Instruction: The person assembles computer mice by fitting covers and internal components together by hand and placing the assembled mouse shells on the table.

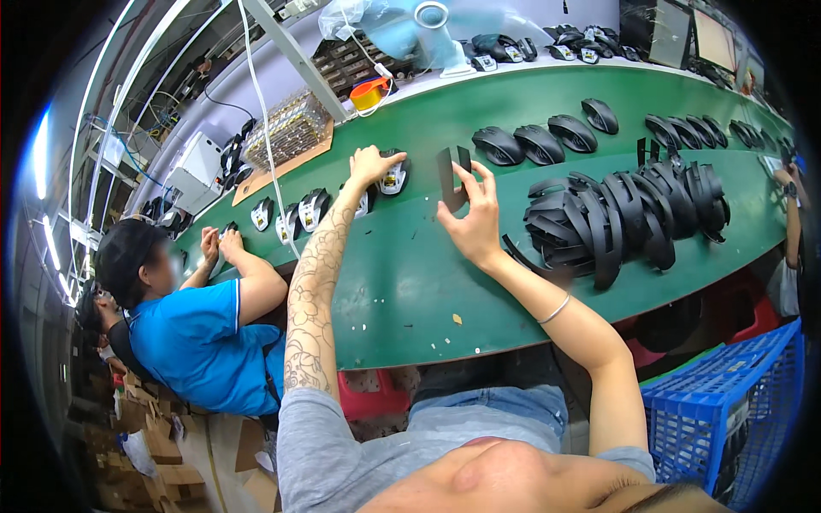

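My left hand reaches to the far side of the green bench. Its thumb lies on the far end of a black computer mouse with a pale, uncovered section; its other fingers are partly hidden. Raised over the bench, my right hand pinches thin, curved black plastic strips between thumb and fingers. Close to the right of that hand lies a large heap of similar curved black pieces. More part-built mice stand in a row left of my left hand.
Black mice line the bench beyond the heap. A co-worker in a blue shirt handles a small part at the left. A blue plastic basket stands at lower right. A white cable hangs down, and orange tape sits at the back.
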Available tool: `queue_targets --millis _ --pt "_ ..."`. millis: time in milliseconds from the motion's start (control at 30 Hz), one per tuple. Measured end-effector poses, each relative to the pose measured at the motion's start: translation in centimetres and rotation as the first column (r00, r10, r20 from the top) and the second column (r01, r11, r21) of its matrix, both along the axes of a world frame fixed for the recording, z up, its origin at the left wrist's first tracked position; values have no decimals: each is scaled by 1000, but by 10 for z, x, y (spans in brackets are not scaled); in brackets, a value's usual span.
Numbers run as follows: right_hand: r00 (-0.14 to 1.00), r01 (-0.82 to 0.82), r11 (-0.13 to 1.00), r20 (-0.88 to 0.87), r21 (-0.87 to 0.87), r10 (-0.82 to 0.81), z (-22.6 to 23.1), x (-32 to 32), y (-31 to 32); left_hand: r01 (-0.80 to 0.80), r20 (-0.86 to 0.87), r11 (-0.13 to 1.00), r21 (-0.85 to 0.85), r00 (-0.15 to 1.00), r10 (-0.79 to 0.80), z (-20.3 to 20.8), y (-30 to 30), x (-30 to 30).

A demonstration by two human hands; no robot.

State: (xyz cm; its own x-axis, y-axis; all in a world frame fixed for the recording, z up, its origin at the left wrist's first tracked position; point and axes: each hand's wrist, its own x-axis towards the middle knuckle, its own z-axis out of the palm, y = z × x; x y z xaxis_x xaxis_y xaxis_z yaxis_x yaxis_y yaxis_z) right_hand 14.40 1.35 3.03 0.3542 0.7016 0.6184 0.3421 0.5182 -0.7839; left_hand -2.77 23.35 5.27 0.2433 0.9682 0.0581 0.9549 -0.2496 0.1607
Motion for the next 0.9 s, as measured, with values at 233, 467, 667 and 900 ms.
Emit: queue_targets --millis 233,467,667,900 --pt "997 66 997 51 -34 -65 -7 7 2 53 502 981 185 853 -141 10 -68 50" --pt "978 -206 977 -19 63 207 7 -14 -12 353 859 863 -362 -234 456 -12 -140 18" --pt "958 -169 984 244 56 151 -3 -17 -12 294 889 915 -275 -284 358 -17 -182 5" --pt "942 -240 971 237 -14 237 -8 -13 -6 273 959 947 -172 -173 224 -24 -193 9"
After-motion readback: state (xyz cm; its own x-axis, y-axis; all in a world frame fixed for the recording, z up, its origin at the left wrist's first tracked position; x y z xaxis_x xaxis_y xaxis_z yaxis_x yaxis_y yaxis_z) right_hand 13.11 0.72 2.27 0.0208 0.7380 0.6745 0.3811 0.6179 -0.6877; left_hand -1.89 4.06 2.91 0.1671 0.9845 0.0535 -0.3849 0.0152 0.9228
